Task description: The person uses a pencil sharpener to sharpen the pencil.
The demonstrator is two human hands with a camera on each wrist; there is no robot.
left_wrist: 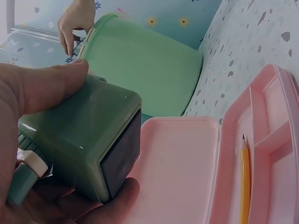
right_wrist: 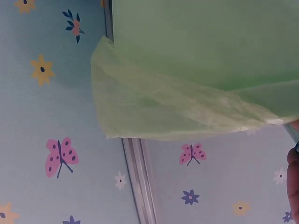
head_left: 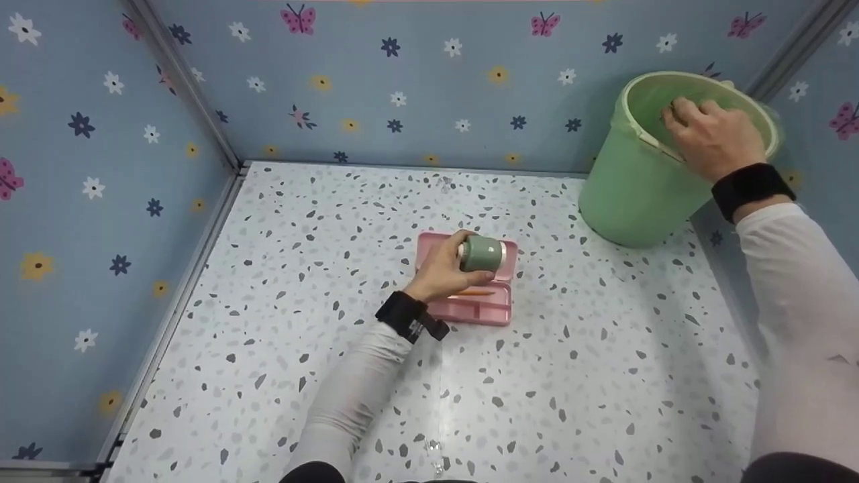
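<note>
In the head view my left hand [head_left: 443, 270] grips a green pencil sharpener [head_left: 482, 253], box-shaped, above the pink pencil case [head_left: 493, 313]. The left wrist view shows the sharpener's dark rectangular end face and a crank with a cream part [left_wrist: 35, 162]. Below it the case lies open, a yellow pencil [left_wrist: 245, 182] in its long compartment. My right hand [head_left: 717, 137] is over the mouth of the green bin [head_left: 634, 181], fingers curled downward. A small dark piece [left_wrist: 80, 34] shows between its fingers in the left wrist view; I cannot tell its kind.
A thin translucent green liner [right_wrist: 173, 105] hangs over the bin's rim. Flower-patterned walls [head_left: 429, 80] enclose the speckled white tabletop [head_left: 302, 268] at the back and sides. The bin stands in the back right corner.
</note>
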